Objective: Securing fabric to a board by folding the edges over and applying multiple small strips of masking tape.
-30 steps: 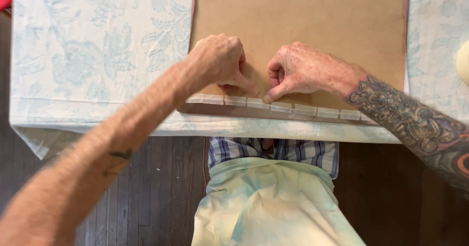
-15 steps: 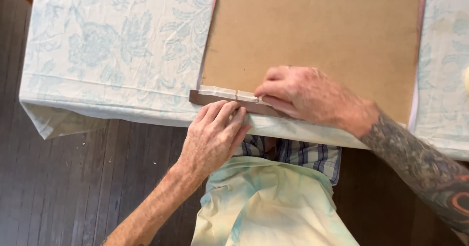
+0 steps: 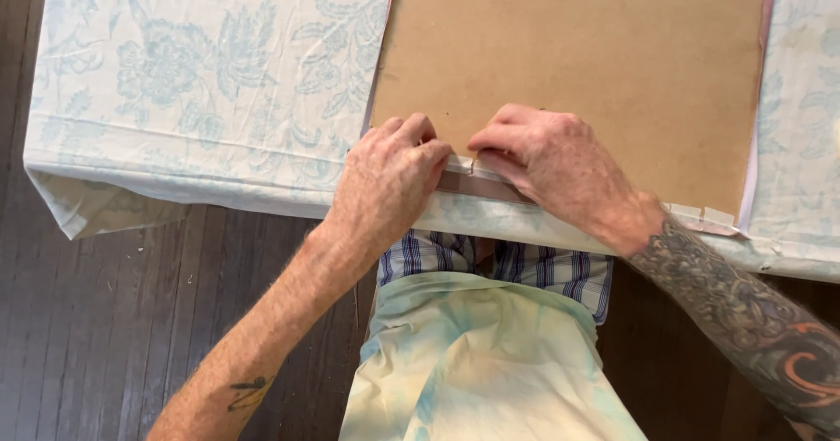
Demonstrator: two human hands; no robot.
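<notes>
A large brown board (image 3: 577, 52) lies flat on a table under a pale blue floral cloth (image 3: 201, 82). A darker strip (image 3: 479, 187) with whitish tape pieces runs along the board's near edge. My left hand (image 3: 389, 178) rests on the near left corner of the board, fingers curled over that edge. My right hand (image 3: 547, 165) lies just to its right, fingertips pinching a small piece of tape at the edge strip. The two hands almost touch. More tape pieces (image 3: 713, 220) show at the near right corner.
The table's near edge (image 3: 175, 187) runs across the view, with dark wooden floorboards (image 3: 114, 318) below it. My plaid shirt (image 3: 525, 270) and a pale apron (image 3: 481, 362) press against the table edge. A pink sliver (image 3: 770, 3) shows along the board's right side.
My left hand has come up from below the table edge onto the board's near left corner. My right hand has shifted slightly and now pinches tape beside it.
</notes>
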